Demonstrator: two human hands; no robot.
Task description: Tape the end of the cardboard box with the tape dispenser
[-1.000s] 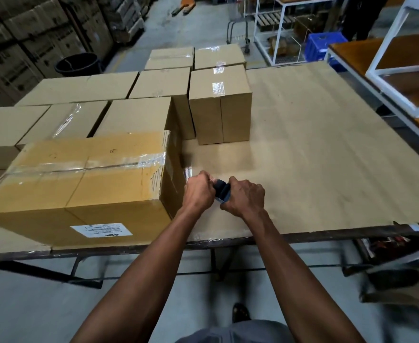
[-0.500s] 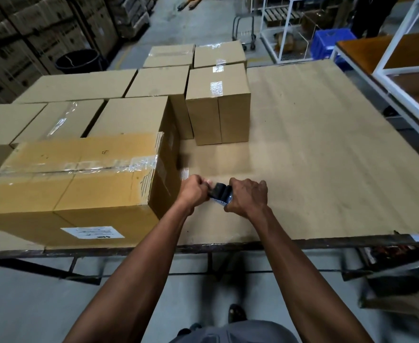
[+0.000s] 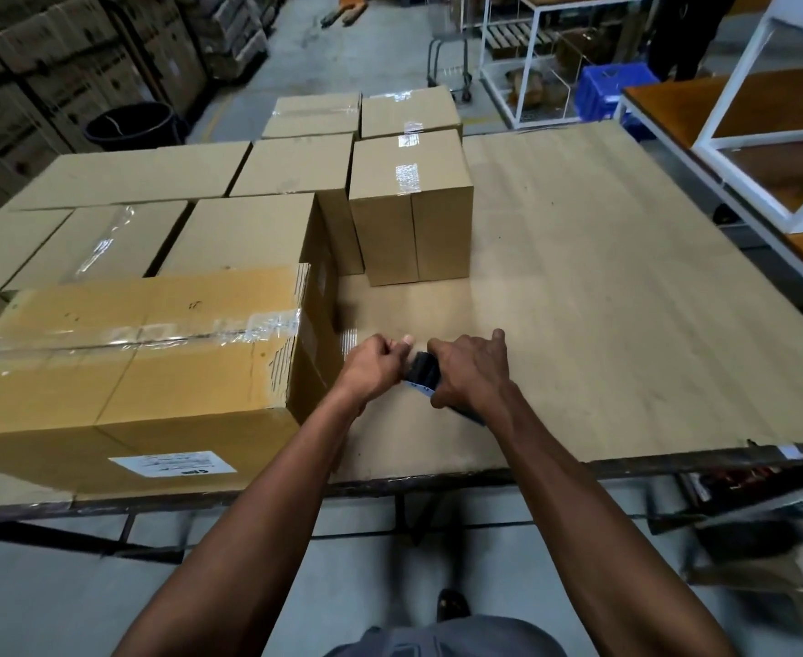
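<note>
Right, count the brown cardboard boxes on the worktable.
9: the big labelled box at the near left; three boxes in the row behind it; three boxes behind those; two boxes at the far edge. More may be hidden at the left.

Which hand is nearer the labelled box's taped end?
Left. The left hand is just beside the labelled box; the right hand, holding the tape dispenser, sits farther right.

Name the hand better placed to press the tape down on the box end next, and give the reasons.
Left. The left hand sits right beside the cardboard box end, at the clear tape there, while the right hand is farther out, wrapped around the tape dispenser.
</note>
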